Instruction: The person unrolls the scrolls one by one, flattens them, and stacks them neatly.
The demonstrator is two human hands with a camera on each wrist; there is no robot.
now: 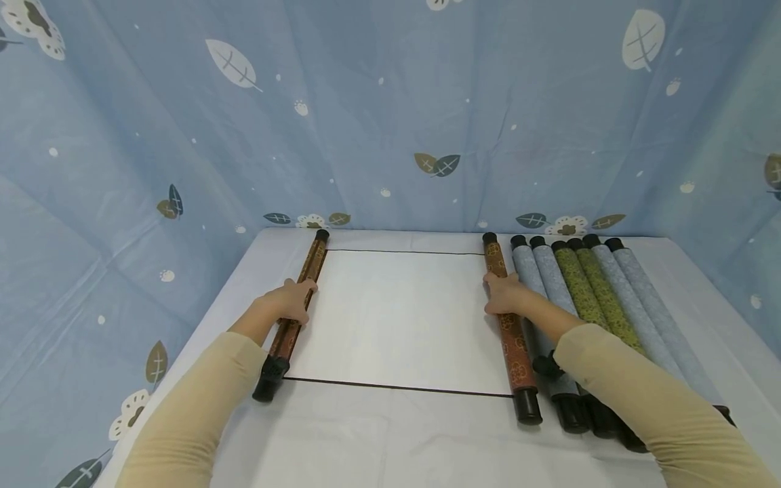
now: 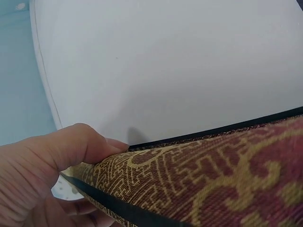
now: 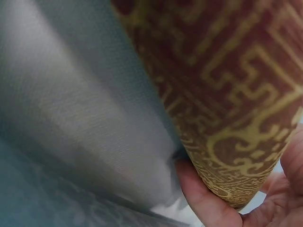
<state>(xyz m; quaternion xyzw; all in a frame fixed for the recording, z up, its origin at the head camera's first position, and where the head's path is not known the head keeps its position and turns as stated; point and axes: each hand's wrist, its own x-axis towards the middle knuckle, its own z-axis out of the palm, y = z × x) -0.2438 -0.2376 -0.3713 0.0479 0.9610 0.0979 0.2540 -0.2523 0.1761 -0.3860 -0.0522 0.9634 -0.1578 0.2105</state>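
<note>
Patterned maroon roll [image 3: 220, 94], right grip [image 3: 267, 210] holding it

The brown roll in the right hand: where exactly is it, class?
In the head view, the brown roll lies right of centre, in the right hand, between the white sheet and the nearest grey-blue roll.

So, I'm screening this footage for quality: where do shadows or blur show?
Head view: faint shadows beside the left hand and right hand; left wrist view: a soft shadow on the white scroll paper; right wrist view: lower-left corner dim and blurred.
</note>
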